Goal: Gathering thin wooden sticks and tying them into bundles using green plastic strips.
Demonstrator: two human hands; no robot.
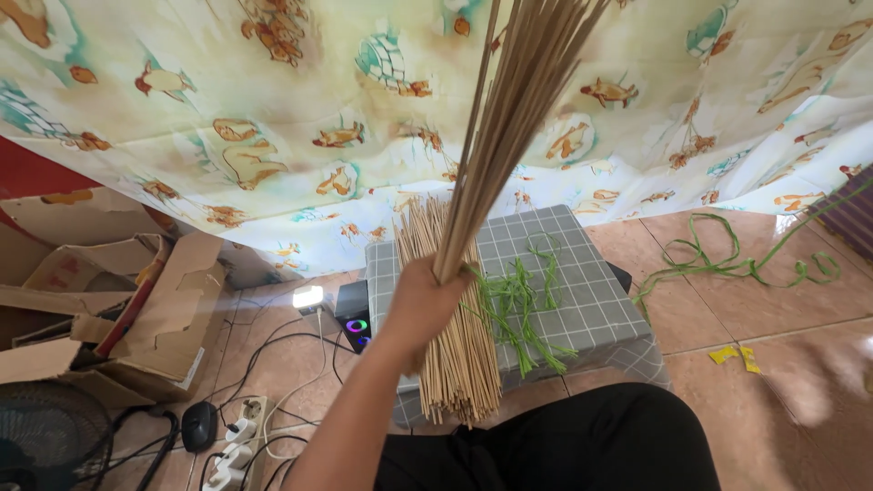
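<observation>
Above the grey checked cushion [591, 291], the person's left hand [426, 305] is clenching a bundle of thin palm-leaf ribs [514, 118], lifting it upright so the loose ends are fanning toward the patterned curtain [227, 109]. Beneath it, another pile of ribs [455, 355] is lying flat beside green leaf strips [514, 305], seemingly kept within reach. The right hand is out of view.
</observation>
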